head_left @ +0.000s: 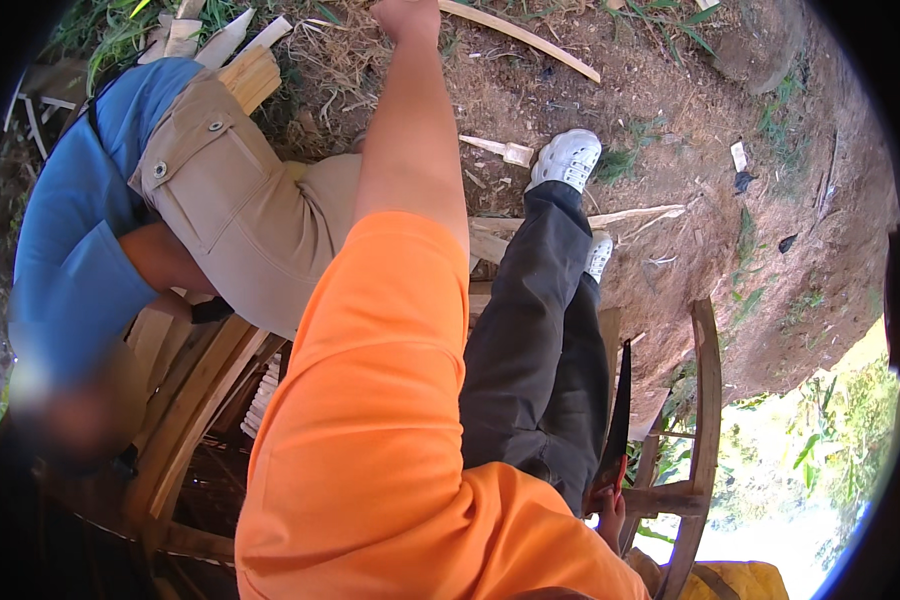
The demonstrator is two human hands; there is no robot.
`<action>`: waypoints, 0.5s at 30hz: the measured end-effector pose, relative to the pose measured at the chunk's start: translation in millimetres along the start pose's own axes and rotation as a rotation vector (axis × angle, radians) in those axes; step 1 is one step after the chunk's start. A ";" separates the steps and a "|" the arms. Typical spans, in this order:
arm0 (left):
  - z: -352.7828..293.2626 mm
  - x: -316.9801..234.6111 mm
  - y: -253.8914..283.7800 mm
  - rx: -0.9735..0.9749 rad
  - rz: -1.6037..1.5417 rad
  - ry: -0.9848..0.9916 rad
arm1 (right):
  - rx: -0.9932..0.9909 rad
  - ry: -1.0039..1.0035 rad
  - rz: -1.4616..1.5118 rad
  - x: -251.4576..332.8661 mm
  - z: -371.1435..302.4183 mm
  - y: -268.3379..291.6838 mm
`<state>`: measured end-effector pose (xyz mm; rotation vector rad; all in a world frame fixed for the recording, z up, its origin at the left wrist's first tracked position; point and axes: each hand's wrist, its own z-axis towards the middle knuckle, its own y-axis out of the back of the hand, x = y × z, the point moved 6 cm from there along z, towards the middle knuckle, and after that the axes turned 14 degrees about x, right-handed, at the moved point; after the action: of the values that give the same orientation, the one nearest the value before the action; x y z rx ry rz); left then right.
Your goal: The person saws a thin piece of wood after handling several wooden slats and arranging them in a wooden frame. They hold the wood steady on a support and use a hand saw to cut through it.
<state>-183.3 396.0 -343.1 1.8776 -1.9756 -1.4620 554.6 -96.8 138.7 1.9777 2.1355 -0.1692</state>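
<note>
Brown soil (695, 110); left hand (406, 16) outstretched, grip unclear; right hand (611, 520) low, gripping saw (620, 412).

1. Saw (618, 415): long dark blade is tapering to a narrow tip; red handle is sitting in the right hand (610, 520).
2. Blade is pointing toward top of view, tip away from hand; teeth too small to tell.
3. Wooden strip (525, 34): pale, thin, is bowing gently near top edge; one end is ending beside the left hand (407, 18), contact unclear.
</note>
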 end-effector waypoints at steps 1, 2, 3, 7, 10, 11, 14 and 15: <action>5.2 1.1 17.6 -0.128 -0.008 -0.069 | -0.004 0.016 -0.008 6.3 3.3 3.8; 7.1 4.2 30.8 -0.250 -0.016 -0.136 | -0.012 0.030 -0.013 10.5 4.1 6.4; 8.6 8.5 36.0 -0.261 -0.171 -0.189 | -0.027 0.045 -0.030 18.6 5.3 6.2; -38.4 -18.1 20.8 -0.242 -0.428 -0.260 | -0.093 0.093 -0.019 24.5 -4.5 1.2; -162.1 -98.8 25.6 0.001 -0.781 -0.226 | -0.064 0.137 -0.014 16.5 -3.8 4.1; -191.0 -115.3 35.2 0.064 -0.904 -0.266 | -0.054 0.158 -0.043 15.1 3.4 8.8; -278.7 -155.2 38.5 0.193 -1.094 -0.319 | -0.068 0.226 -0.107 -8.2 19.5 30.3; -308.2 -166.3 41.4 0.215 -1.146 -0.301 | -0.087 0.298 -0.154 -0.3 17.2 26.8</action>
<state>15.5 344.2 -56.4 3.3277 -1.0690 -1.8078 582.8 -98.8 123.9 1.8879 2.4315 0.2035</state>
